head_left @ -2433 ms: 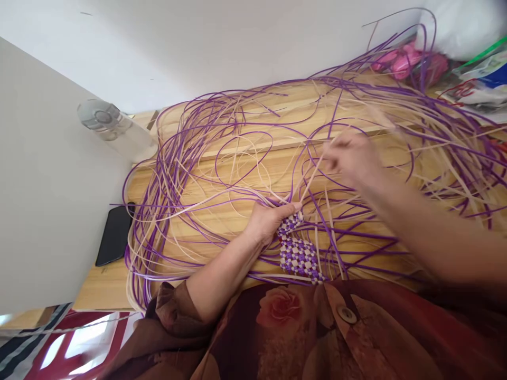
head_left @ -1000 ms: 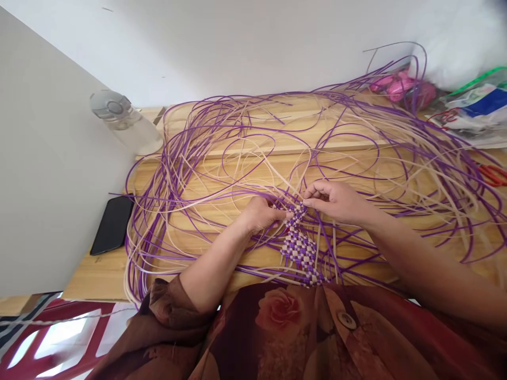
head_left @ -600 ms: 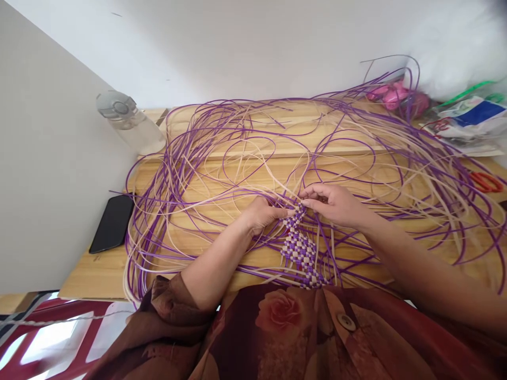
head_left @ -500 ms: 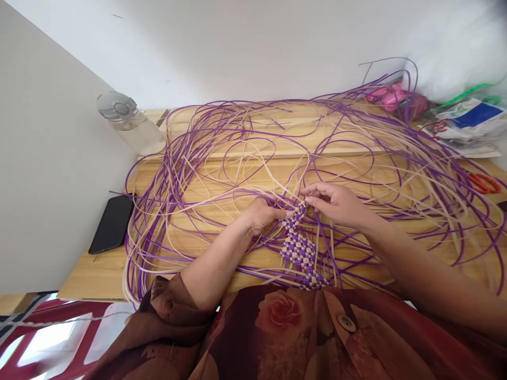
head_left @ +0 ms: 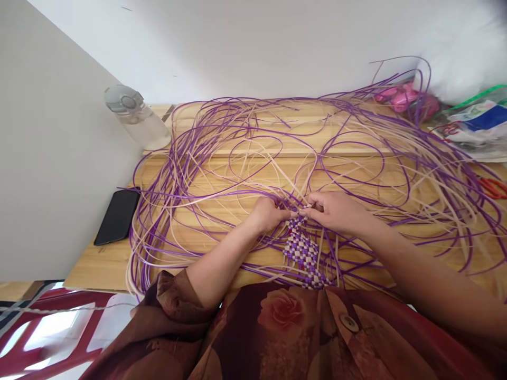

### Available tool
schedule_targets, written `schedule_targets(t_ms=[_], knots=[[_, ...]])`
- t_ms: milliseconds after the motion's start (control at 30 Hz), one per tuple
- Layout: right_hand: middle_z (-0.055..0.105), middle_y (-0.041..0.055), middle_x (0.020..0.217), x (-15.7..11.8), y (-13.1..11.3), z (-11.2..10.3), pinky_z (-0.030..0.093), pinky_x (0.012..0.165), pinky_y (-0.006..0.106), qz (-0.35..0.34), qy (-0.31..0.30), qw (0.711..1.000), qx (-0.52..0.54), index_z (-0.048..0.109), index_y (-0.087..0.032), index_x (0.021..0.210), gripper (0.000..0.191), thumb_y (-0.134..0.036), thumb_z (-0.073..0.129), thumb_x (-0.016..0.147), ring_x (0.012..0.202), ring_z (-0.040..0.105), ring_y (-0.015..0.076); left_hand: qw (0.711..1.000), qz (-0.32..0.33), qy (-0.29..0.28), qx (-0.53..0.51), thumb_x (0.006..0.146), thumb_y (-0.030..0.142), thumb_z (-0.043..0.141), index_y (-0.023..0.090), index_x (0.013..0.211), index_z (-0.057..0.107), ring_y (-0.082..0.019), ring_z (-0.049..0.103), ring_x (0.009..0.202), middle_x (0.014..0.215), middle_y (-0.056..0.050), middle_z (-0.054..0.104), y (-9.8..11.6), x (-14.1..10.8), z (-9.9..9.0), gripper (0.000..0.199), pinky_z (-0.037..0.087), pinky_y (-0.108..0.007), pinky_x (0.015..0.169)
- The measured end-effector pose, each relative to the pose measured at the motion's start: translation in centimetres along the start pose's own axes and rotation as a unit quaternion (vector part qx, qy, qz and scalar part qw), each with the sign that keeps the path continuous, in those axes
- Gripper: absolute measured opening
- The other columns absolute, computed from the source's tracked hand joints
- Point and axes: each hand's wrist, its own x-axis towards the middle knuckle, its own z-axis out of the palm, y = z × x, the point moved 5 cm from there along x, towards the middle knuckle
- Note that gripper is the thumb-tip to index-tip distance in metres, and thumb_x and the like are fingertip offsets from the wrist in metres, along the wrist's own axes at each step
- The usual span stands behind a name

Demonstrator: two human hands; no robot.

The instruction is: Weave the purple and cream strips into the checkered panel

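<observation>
A checkered purple and cream woven piece (head_left: 303,250) lies near the table's front edge, its lower end by the flowered clothing. My left hand (head_left: 270,215) pinches the top left of the weave, thumb pointing right. From the right, my right hand (head_left: 330,210) has thumb and fingers closed on the strands at the top of the piece, the two thumbs nearly touching. Long purple and cream strands (head_left: 180,158) spread from the weave in wide loops on both sides. The exact strands between the fingertips are hidden.
On the left are a clear bottle with a grey lid (head_left: 138,119) and a black phone (head_left: 117,216). At the right stand pink items (head_left: 406,99), plastic packages (head_left: 475,124) and orange-handled scissors (head_left: 493,187). A wall rises behind the wooden table (head_left: 89,266).
My right hand has come down slightly and its fingers have closed in beside the left thumb, over the top of the weave. The whole view has shifted a little.
</observation>
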Motion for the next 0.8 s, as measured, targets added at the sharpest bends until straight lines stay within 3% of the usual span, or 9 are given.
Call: schedule_targets(t_ms=[100,200,300,467,633,800], knots=[[0.057,0.0019,0.062,0.5,0.2,-0.2,0.024,0.056,0.028,-0.002,0.002,0.999,-0.041,0.055,-0.02,0.07,0.034,-0.05,0.056,0.086,0.055,0.046,0.014,1.0,-0.024,-0.007,-0.014,0.054,0.023,0.085,0.014,0.079,0.075,-0.017,0.062,0.067,0.071,-0.003,0.07,-0.2,0.0,0.0,0.028,0.05,-0.029,0.07],[0.053,-0.0021,0.06,0.9,1.3,0.3,0.026,0.055,0.026,-0.01,-0.086,0.995,0.049,0.058,-0.021,0.082,0.037,-0.057,0.053,0.086,0.054,0.043,0.0125,0.991,-0.065,-0.05,-0.105,0.051,0.022,0.086,0.012,0.083,0.073,-0.014,0.059,0.062,0.075,-0.005,0.071,-0.4,0.0,0.5,0.036,0.049,-0.027,0.064],[0.051,-0.003,0.059,1.0,1.9,0.4,0.027,0.055,0.025,-0.006,-0.151,0.986,0.074,0.059,-0.02,0.085,0.039,-0.058,0.053,0.084,0.054,0.042,0.012,0.987,-0.076,-0.05,-0.136,0.049,0.018,0.086,0.011,0.083,0.073,-0.013,0.06,0.063,0.078,-0.005,0.071,-0.5,0.0,0.6,0.037,0.049,-0.025,0.062],[0.062,0.0029,0.068,1.6,1.2,-0.2,0.027,0.058,0.027,0.0,-0.037,0.996,-0.075,0.063,-0.019,0.078,0.03,-0.048,0.056,0.084,0.061,0.05,0.0153,0.989,-0.092,-0.047,-0.103,0.056,0.016,0.083,0.012,0.082,0.072,-0.011,0.057,0.058,0.074,-0.004,0.068,-0.5,0.0,0.3,0.029,0.047,-0.024,0.055],[0.064,0.002,0.069,1.6,2.2,0.9,0.029,0.056,0.026,0.049,-0.062,0.997,0.002,0.068,-0.021,0.085,0.039,-0.058,0.059,0.081,0.059,0.052,0.0152,0.994,-0.061,-0.078,-0.046,0.067,0.028,0.079,0.012,0.081,0.073,-0.011,0.055,0.055,0.072,-0.004,0.067,1.3,-0.2,-0.9,0.022,0.044,-0.023,0.051],[0.061,0.0008,0.064,1.1,3.7,1.4,0.026,0.051,0.026,0.068,-0.026,0.995,0.075,0.069,-0.021,0.088,0.045,-0.064,0.06,0.078,0.057,0.049,0.014,0.994,-0.089,-0.062,-0.01,0.076,0.064,0.064,0.012,0.075,0.072,-0.018,0.063,0.058,0.068,-0.01,0.07,2.1,-0.6,-2.3,0.052,0.046,-0.025,0.052]])
